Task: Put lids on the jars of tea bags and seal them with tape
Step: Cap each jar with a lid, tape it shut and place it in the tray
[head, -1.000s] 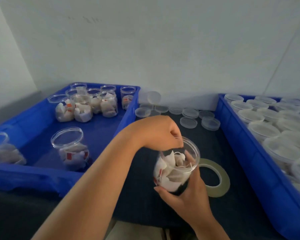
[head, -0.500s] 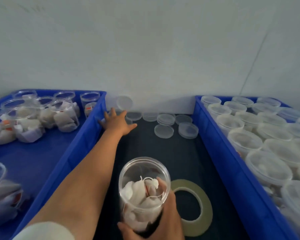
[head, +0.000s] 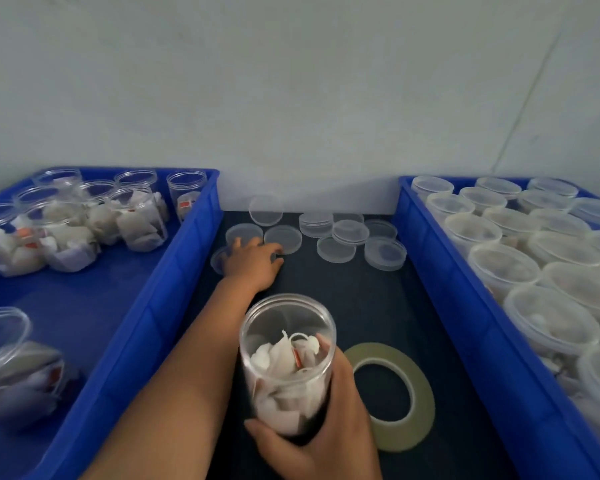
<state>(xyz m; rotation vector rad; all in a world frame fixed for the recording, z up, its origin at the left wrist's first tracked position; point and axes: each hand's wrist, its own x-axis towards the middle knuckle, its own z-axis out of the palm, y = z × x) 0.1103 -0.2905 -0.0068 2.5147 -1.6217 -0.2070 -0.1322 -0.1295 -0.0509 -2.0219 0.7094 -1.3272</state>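
Right hand (head: 326,420) wrapped round clear plastic jar of white tea bags (head: 286,362), upright, no lid, low centre on dark tabletop (head: 343,292); left hand (head: 253,263) stretched out over loose clear round lids (head: 343,233) by the wall, fingers on them, can't tell if it grips one; pale green tape roll (head: 392,393) flat just right of jar; left blue plastic crate (head: 146,306) holds open jars (head: 139,220); right blue plastic crate (head: 465,323) holds lidded jars (head: 499,265)
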